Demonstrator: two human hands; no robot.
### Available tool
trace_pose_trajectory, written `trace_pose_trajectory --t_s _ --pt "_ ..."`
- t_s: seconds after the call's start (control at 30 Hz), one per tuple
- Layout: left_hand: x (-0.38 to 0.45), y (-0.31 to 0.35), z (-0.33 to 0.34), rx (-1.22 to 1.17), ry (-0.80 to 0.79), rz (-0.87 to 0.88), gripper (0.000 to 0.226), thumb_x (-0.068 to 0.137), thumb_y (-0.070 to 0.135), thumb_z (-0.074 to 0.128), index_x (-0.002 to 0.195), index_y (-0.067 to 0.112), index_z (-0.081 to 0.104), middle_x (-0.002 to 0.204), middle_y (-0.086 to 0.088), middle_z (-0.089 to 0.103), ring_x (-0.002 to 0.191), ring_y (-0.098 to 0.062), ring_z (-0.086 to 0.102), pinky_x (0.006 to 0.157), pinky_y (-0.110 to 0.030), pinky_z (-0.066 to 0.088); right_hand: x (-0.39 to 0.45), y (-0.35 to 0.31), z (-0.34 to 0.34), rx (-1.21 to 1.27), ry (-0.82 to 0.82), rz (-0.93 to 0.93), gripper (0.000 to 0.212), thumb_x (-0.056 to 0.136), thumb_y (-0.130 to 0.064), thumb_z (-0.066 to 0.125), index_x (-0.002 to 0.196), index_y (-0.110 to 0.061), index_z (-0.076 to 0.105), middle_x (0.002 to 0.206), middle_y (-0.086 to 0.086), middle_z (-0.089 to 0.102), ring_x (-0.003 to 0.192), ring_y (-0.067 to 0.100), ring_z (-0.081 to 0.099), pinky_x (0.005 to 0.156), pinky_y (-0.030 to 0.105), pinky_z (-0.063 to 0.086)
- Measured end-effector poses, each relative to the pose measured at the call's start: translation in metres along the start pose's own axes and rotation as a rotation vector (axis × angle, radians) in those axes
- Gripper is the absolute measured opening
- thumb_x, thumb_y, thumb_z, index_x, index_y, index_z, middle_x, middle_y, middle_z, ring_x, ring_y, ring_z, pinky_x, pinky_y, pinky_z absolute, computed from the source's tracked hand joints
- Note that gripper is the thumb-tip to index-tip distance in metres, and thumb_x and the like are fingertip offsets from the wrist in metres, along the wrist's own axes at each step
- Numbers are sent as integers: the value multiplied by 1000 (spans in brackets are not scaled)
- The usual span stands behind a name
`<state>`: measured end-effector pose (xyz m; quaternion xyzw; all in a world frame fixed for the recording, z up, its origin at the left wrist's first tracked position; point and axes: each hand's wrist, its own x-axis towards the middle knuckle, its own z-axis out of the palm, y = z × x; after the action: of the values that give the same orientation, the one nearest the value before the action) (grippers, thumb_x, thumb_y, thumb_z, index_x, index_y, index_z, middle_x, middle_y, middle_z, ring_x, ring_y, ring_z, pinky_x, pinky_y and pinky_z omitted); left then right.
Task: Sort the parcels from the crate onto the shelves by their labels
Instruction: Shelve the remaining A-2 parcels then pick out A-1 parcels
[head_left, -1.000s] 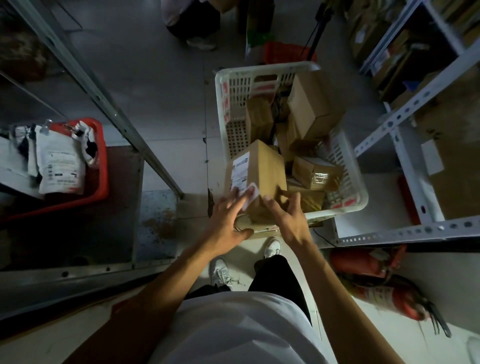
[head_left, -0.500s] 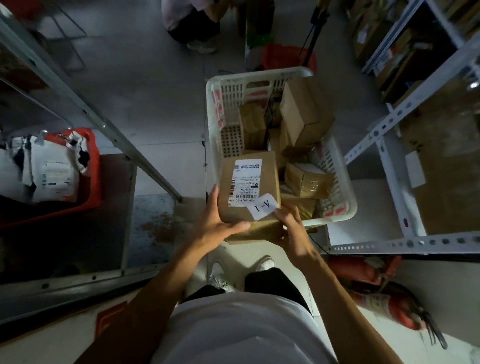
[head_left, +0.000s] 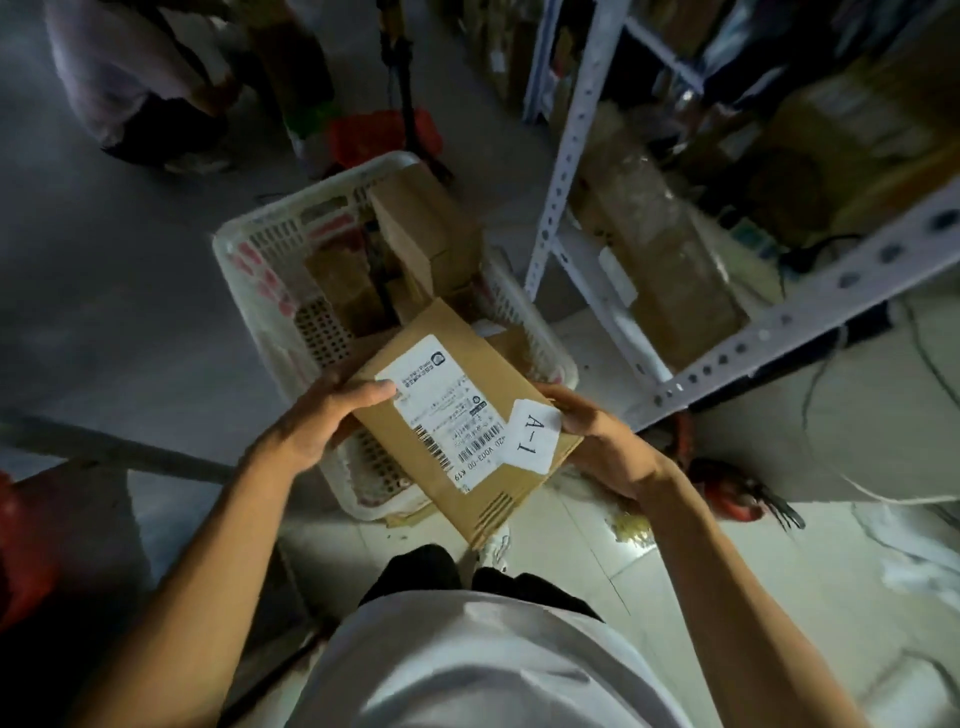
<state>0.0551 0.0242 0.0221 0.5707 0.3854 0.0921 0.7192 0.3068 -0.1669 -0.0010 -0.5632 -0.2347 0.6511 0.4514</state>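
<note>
Both hands held a flat parcel (head_left: 467, 415) above the near end of the white crate (head_left: 249, 260), the left hand (head_left: 317, 421) gripping its left edge with the thumb on the shipping label (head_left: 441, 410), the right hand (head_left: 597, 441) gripping the right edge beside the "A-1" sticker (head_left: 532, 436).

Brown parcel (head_left: 467, 415) with white barcode label (head_left: 447, 410) and white tag (head_left: 532, 436); white lattice crate (head_left: 291, 270); pale grey shelf frame (head_left: 571, 156).
</note>
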Motion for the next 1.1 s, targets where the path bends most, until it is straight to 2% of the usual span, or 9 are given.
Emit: trace_pose_trajectory --t_s 0.17,0.27,0.37,0.5,0.63,0.8,0.9,1.0,1.1 --pt "18 15 11 18 -237 -102 76 26 67 89 96 39 79 106 5 76 100 -12 71 82 -25 54 -33 13 -10 77 183 -47 83 69 -56 68 142 -19 54 134 31 55 121 52 51 105 72 33" --pt "25 12 27 -6 -254 -127 89 40 62 88 118 22 72 120 -7 72 116 -31 63 100 -46 48 -51 25 10 245 441 -143 73 67 -76 68 121 -26 70 109 31 54 104 43 53 89 61 40" --pt "20 1 47 -68 -273 -118 92 51 57 83 132 18 62 127 -10 68 120 -36 59 104 -55 45 -65 40 36 314 683 -238 63 79 -73 57 125 -31 67 124 12 68 115 32 63 95 47 47" --pt "2 -16 78 -115 -333 -196 86 45 52 79 124 22 64 121 -9 70 101 -26 66 83 -43 55 -97 69 68 324 771 -265 61 95 -65 41 147 -34 43 139 1 61 127 24 59 98 53 49" --pt "-17 -24 106 34 -486 -151 72 55 50 73 123 27 65 126 -2 69 109 -22 67 81 -42 58 -145 95 85 502 841 -318 96 72 -79 63 149 -25 43 137 7 62 122 26 62 90 46 53" --pt "-22 -21 151 317 -825 -142 63 65 64 77 114 26 64 122 5 67 110 -19 64 105 -56 45 -213 123 93 493 960 -416 93 69 -64 75 145 -19 44 135 13 62 117 29 64 84 43 56" --pt "-21 -10 199 282 -902 -80 78 74 56 72 144 44 42 143 1 55 125 -25 59 100 -57 48 -260 140 94 523 1013 -461 77 70 -51 75 131 -10 53 114 10 71 95 20 69 70 27 56" --pt "-33 -3 254 442 -1123 -19 66 75 49 67 137 35 54 134 -7 62 118 -35 62 95 -60 50 -304 163 95 559 1045 -451 75 66 -59 78 122 -11 62 113 11 70 97 23 66 75 32 55" --pt "-60 -16 304 435 -1202 -74 54 83 40 59 136 36 55 124 -7 69 110 -34 66 76 -41 56 -340 190 92 714 1296 -477 83 66 -73 73 122 -12 67 121 18 66 108 28 60 90 43 50"
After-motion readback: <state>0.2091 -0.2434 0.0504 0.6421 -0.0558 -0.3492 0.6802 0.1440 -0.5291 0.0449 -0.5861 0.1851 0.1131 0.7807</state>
